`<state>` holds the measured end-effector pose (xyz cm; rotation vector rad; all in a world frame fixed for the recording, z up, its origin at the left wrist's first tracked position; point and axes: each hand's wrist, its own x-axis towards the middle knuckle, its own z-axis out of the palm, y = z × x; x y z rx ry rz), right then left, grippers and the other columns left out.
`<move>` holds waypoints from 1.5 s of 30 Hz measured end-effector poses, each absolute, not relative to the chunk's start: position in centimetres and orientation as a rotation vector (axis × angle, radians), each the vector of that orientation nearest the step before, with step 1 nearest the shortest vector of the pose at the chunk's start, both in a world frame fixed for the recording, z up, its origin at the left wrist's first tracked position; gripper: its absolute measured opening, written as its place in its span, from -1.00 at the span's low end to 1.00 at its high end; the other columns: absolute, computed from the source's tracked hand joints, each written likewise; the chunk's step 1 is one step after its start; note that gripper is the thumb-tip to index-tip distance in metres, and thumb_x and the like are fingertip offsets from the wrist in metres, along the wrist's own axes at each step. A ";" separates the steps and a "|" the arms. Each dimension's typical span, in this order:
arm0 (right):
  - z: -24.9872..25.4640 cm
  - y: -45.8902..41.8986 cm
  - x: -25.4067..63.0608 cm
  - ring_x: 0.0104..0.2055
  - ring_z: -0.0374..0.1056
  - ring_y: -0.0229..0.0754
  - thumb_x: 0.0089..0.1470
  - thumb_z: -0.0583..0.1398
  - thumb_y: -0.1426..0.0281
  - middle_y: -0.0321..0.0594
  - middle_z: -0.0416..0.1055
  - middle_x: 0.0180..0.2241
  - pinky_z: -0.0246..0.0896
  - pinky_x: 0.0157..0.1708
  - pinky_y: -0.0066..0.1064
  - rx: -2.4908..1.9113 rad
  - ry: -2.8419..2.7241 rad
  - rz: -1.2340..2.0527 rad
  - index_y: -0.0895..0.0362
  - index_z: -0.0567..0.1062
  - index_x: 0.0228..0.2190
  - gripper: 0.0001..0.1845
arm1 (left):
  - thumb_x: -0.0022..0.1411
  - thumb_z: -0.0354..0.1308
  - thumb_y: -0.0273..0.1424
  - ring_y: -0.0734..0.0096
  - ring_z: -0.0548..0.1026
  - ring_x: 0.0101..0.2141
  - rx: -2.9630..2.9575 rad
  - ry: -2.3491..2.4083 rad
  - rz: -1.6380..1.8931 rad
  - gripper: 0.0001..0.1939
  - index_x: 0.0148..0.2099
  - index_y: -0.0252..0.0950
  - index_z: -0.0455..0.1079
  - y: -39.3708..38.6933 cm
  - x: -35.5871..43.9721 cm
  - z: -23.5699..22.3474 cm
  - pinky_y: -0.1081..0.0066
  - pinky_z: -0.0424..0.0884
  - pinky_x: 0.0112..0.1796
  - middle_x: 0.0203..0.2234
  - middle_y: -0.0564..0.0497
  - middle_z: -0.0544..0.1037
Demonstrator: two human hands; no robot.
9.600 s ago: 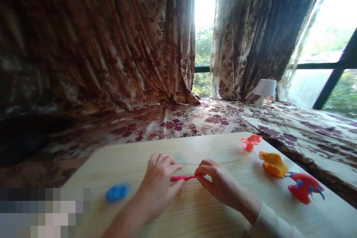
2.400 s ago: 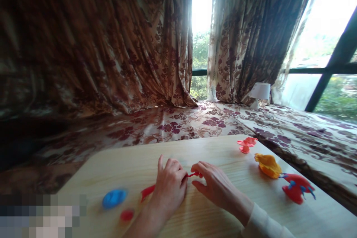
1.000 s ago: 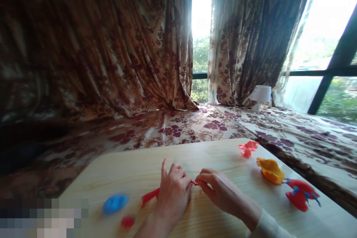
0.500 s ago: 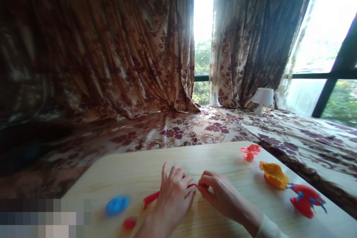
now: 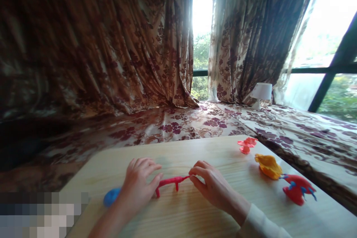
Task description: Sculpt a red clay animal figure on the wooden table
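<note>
A red modelling clay figure (image 5: 170, 181) lies on the wooden table between my hands. It is a thin roll with two short legs pointing down and a narrow tip at its right end. My right hand (image 5: 213, 184) pinches that tip between thumb and fingers. At the left end, my left hand (image 5: 139, 180) has its fingers apart, with the thumb close by; whether it touches the clay I cannot tell. A blue clay disc (image 5: 111, 197) sits to the left, partly covered by my left forearm.
Along the table's right edge (image 5: 327, 189) stand a coral clay shape (image 5: 247, 145), a yellow one (image 5: 268, 166) and a red one with blue strips (image 5: 298, 189). Beyond the table spreads flowered fabric (image 5: 192, 122) with a small white lamp (image 5: 262, 92).
My left hand has moved left and opened off the red clay, uncovering its middle and a leg. The small red ball is out of sight. My right hand keeps pinching the thin end.
</note>
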<state>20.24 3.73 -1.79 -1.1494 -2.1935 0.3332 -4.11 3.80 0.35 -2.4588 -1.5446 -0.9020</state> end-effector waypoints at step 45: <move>-1.7 3.8 21.3 -0.48 0.32 -0.29 -0.15 0.17 0.58 -0.30 0.46 -0.48 0.15 -0.47 -0.53 -1.294 -2.066 0.673 0.16 0.50 -0.37 -0.78 | 0.14 0.13 -0.40 0.25 0.37 -0.15 -2.810 -1.401 -0.582 -0.89 -0.30 -0.16 0.48 2.7 3.8 2.7 -0.05 0.01 0.09 -0.36 0.03 0.50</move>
